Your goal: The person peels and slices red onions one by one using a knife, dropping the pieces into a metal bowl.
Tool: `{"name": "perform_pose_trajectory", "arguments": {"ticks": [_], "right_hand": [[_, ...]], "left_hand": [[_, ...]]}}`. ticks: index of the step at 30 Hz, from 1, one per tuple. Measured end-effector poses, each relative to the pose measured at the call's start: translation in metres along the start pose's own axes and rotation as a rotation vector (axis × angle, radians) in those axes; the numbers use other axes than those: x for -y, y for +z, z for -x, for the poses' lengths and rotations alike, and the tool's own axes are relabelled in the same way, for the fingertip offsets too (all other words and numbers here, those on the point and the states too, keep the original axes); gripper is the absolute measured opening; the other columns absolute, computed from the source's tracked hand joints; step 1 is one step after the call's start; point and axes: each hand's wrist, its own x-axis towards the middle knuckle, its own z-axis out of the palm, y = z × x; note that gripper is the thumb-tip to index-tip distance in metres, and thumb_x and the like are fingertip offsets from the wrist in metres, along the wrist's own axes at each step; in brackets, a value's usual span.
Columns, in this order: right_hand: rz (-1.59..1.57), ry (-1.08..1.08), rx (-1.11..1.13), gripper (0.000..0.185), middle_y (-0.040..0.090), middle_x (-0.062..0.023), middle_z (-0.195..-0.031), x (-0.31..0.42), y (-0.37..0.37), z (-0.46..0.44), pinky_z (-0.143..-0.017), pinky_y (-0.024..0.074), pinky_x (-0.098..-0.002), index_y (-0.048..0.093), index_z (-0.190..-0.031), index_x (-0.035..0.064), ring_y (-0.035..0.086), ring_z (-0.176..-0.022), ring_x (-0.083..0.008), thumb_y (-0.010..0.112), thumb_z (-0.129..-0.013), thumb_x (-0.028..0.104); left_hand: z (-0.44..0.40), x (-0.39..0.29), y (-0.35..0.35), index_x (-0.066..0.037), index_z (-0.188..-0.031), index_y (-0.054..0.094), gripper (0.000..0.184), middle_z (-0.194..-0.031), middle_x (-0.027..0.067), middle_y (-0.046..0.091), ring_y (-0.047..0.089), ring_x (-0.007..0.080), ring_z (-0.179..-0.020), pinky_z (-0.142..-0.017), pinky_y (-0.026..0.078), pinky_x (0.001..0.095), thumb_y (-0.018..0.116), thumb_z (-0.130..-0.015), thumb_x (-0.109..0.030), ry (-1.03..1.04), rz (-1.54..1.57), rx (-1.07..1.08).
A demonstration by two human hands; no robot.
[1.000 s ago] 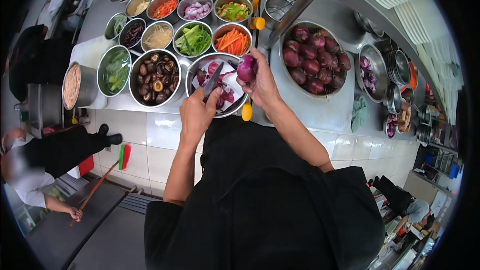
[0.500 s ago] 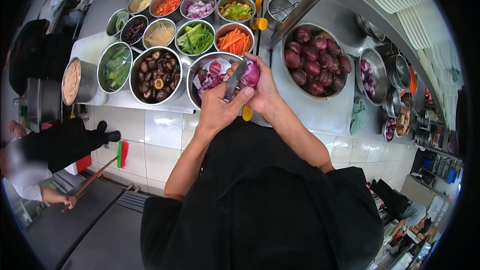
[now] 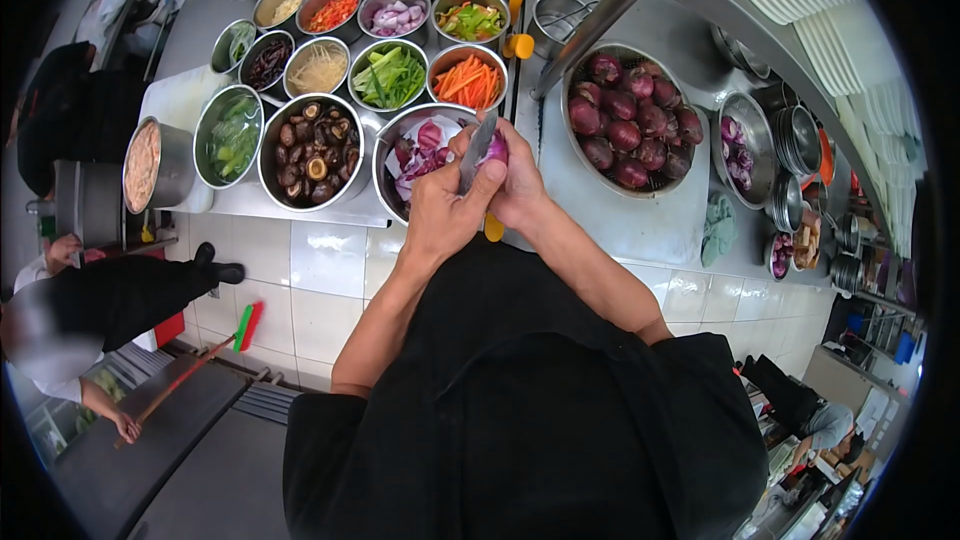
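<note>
My left hand (image 3: 440, 205) is closed on a knife (image 3: 478, 152), its blade slanting up against a purple onion (image 3: 495, 150). Wrapped round that onion is my right hand (image 3: 522, 185), which hides much of it. The two hands touch over the right edge of a steel pot (image 3: 382, 165) that holds white and purple onion pieces (image 3: 425, 155). To the right, a perforated steel bowl (image 3: 628, 190) is full of whole purple onions (image 3: 622, 133).
Steel pots of mushrooms (image 3: 310, 155), carrot strips (image 3: 470, 82) and cut greens (image 3: 388, 77) stand close by. A metal shelf post (image 3: 590, 35) rises at the right. A green cloth (image 3: 718, 230) lies near the counter edge. At the left, a person (image 3: 100, 300) holds a broom (image 3: 185, 375).
The knife has moved from over the pot to the onion, and my left hand has shifted right to meet my right hand. The broom head has swung slightly lower.
</note>
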Motion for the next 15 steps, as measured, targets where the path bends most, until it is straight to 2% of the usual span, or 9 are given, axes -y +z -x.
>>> {"name": "perform_pose_trajectory", "arguments": {"ticks": [3,6,9,12,15], "right_hand": [[0.119,-0.141,-0.060,0.036,0.056,-0.0045,-0.079,-0.002,0.003,0.003,-0.070,0.0451,-0.0295,0.056,-0.084,0.0068,0.052,-0.073,-0.0144,0.050,-0.095,0.040],[0.143,-0.179,-0.079,0.039,0.058,-0.0030,-0.077,0.002,0.010,0.007,-0.065,0.0462,-0.0280,0.057,-0.085,0.0070,0.054,-0.068,-0.0133,0.049,-0.096,0.044],[0.229,-0.259,-0.152,0.044,0.058,-0.0014,-0.073,0.006,0.020,0.012,-0.058,0.0460,-0.0253,0.058,-0.086,0.0075,0.055,-0.062,-0.0115,0.047,-0.097,0.049],[0.333,-0.317,-0.136,0.048,0.057,0.0009,-0.072,0.006,0.013,0.014,-0.055,0.0428,-0.0223,0.059,-0.088,0.0064,0.051,-0.060,-0.0074,0.049,-0.096,0.052],[0.381,-0.395,-0.162,0.049,0.053,0.0029,-0.068,0.005,0.015,0.015,-0.050,0.0385,-0.0213,0.057,-0.086,0.0076,0.046,-0.056,-0.0054,0.048,-0.096,0.055]], "left_hand": [[-0.003,-0.006,-0.003,0.002,-0.072,0.060,0.058,-0.061,-0.0002,0.053,0.046,0.0080,-0.060,-0.054,0.040,0.0273,0.054,-0.095,-0.051,-0.070,-0.017,0.021],[-0.003,-0.002,0.001,0.004,-0.075,0.062,0.057,-0.054,0.0051,0.051,0.044,0.0090,-0.054,-0.048,0.039,0.0297,0.057,-0.094,-0.049,-0.073,0.057,-0.021],[-0.001,0.000,0.007,0.004,-0.076,0.063,0.053,-0.054,0.0083,0.053,0.048,0.0102,-0.053,-0.049,0.040,0.0299,0.057,-0.095,-0.046,-0.053,0.044,-0.136],[0.001,-0.006,0.009,0.004,-0.078,0.064,0.049,-0.054,0.0124,0.055,0.052,0.0128,-0.051,-0.049,0.042,0.0317,0.059,-0.095,-0.041,0.057,-0.027,-0.218],[0.003,-0.008,0.009,0.004,-0.077,0.063,0.047,-0.054,0.0163,0.055,0.054,0.0177,-0.048,-0.048,0.043,0.0341,0.062,-0.093,-0.040,0.066,-0.089,-0.235]]}}
